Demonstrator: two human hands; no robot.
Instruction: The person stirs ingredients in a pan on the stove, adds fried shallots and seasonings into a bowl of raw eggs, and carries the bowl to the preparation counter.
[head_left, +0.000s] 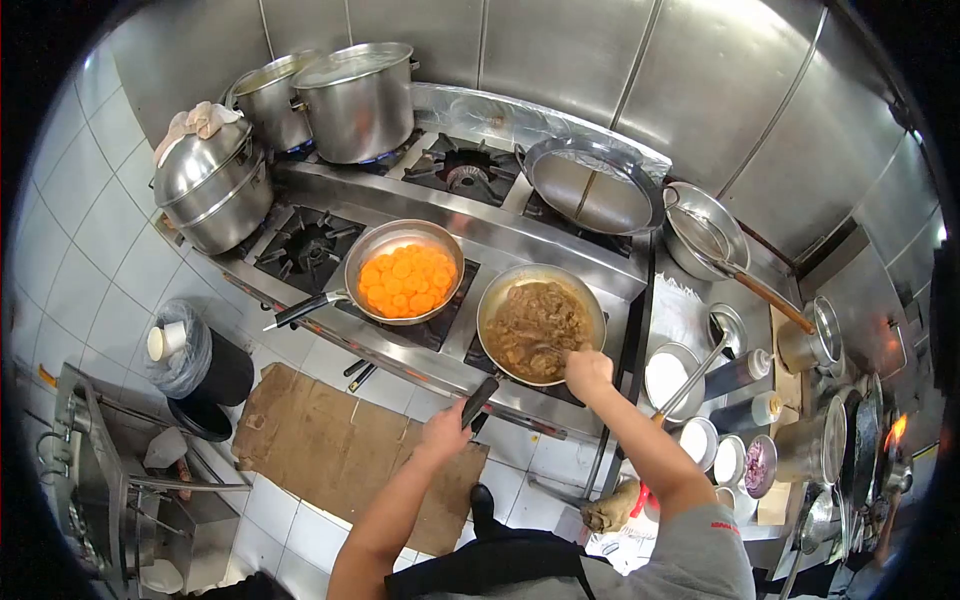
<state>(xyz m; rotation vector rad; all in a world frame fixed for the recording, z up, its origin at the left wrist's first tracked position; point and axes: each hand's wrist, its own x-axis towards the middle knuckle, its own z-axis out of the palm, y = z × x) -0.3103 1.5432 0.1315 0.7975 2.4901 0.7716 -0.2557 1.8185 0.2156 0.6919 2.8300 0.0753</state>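
Note:
My left hand [445, 434] is closed around the black handle of a frying pan [487, 292] on the front right burner. Brown cooked meat [540, 312] in sauce fills most of this pan. At the pan's right rim, my right hand [588, 372] is closed on a metal utensil that looks like a spoon [545, 358]. Its bowl is partly sunk in the meat, and my fingers hide its handle. To the left, a second frying pan [362, 250] holds orange carrot slices [408, 282], its handle pointing toward the lower left.
Large steel pots [358, 110] stand on the back left burners, a lidded steamer [212, 190] at far left. A wide pan [590, 185] sits at the back right. Bowls, sauce bottles [740, 375] and a ladle [700, 372] crowd the right counter. Cardboard [330, 430] covers the floor.

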